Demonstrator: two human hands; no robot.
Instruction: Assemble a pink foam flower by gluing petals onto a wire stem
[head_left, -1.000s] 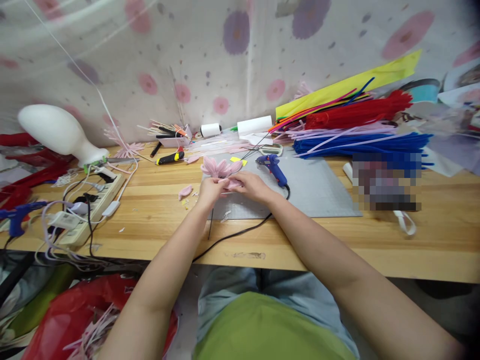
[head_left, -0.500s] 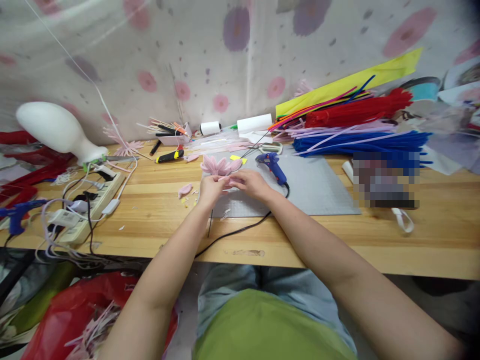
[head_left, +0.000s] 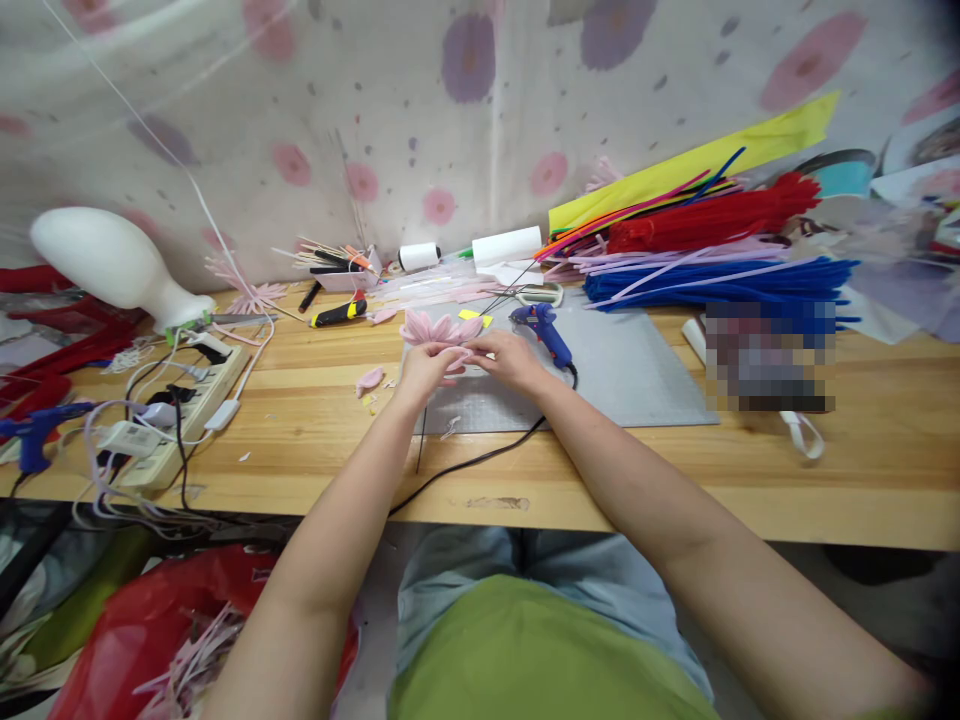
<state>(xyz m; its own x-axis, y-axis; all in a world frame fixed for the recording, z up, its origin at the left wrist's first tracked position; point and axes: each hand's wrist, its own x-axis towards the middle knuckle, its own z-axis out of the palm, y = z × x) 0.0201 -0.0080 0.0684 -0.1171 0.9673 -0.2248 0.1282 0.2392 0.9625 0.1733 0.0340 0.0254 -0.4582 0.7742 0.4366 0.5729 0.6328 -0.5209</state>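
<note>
Both hands meet over the left part of a grey cutting mat point(head_left: 630, 370). A pink pipe-cleaner flower point(head_left: 431, 328) is held by my left hand point(head_left: 429, 370), its fingers closed around the underside of the petals. Its thin dark stem point(head_left: 421, 440) points down below that hand. My right hand point(head_left: 510, 360) has its fingertips pinched at the right side of the flower, against a petal; the exact contact is hidden. Right of my right hand, a blue glue gun point(head_left: 546, 332) lies on the mat. One loose pink petal point(head_left: 370, 380) lies on the wood to the left.
Bundles of blue pipe cleaners point(head_left: 720, 287) and red ones point(head_left: 712, 218) lie at the back right. A yellow-black utility knife point(head_left: 339, 313) and scissors point(head_left: 541, 294) lie behind. At left stand a white foam head point(head_left: 105, 265) and a cabled power strip point(head_left: 187, 420). The glue gun's black cord point(head_left: 480, 463) crosses the front.
My right hand has shifted slightly and its fingers have closed in at the flower's right side. The left hand still holds the flower, turned a little. The view has moved slightly.
</note>
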